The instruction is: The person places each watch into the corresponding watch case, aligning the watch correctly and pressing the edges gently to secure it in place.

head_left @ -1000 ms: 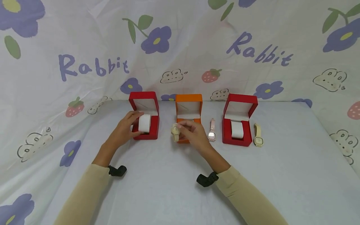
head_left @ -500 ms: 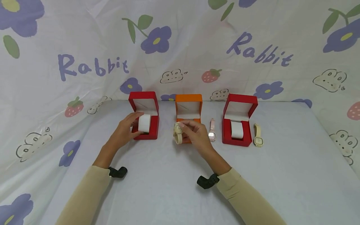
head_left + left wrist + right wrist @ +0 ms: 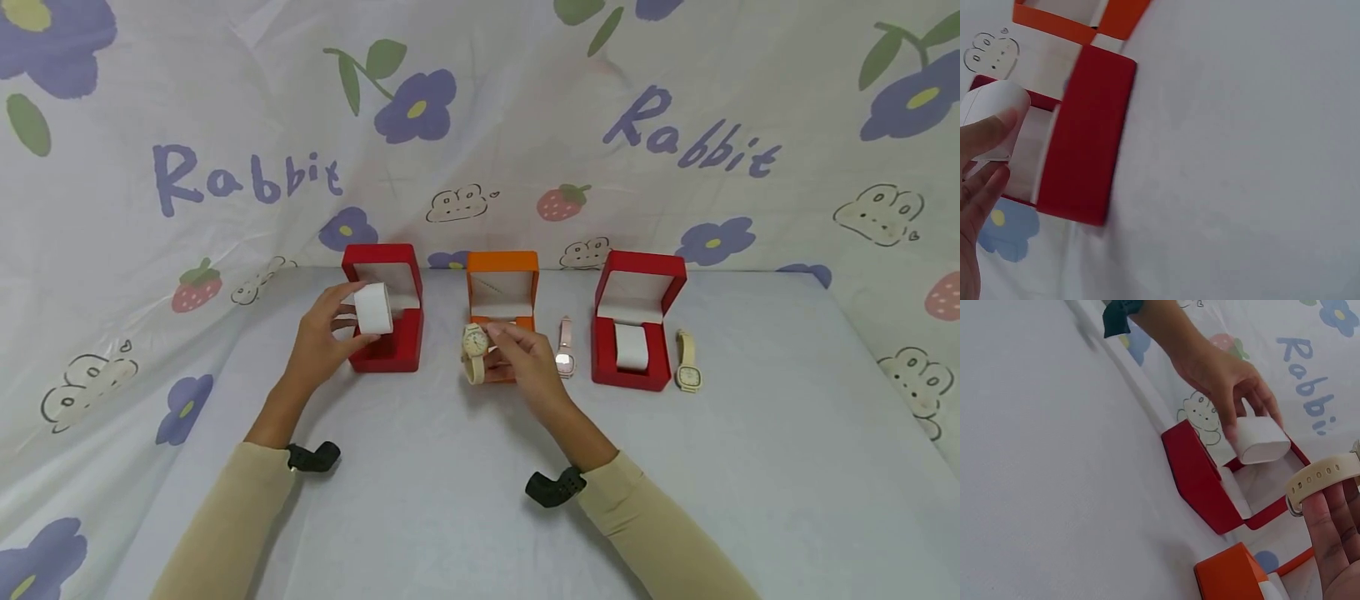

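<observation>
In the head view my left hand [image 3: 318, 340] pinches a white watch cushion [image 3: 372, 308] between thumb and fingers. The cushion is tilted, above the base of the left red watch box [image 3: 407, 346], whose lid stands up. Both wrist views show the cushion [image 3: 999, 103] raised out of the box. My right hand [image 3: 528, 360] holds a cream wristwatch [image 3: 474, 340] by its strap, dial up, in front of the orange watch box [image 3: 503, 262]. In the right wrist view the watch strap [image 3: 1325, 476], with its row of holes, loops over the fingers. The orange box's inside is largely hidden.
Right of the orange box lies a pink watch [image 3: 566, 354]. A second red box [image 3: 656, 367], lid raised, holds a white cushion [image 3: 632, 347]. Beside it lies another cream watch [image 3: 688, 371]. A patterned cloth [image 3: 480, 150] hangs behind the white table [image 3: 420, 500].
My left hand has lifted the white cushion up out of the left red box and tilted it. My right hand has turned the cream watch and shifted it slightly right.
</observation>
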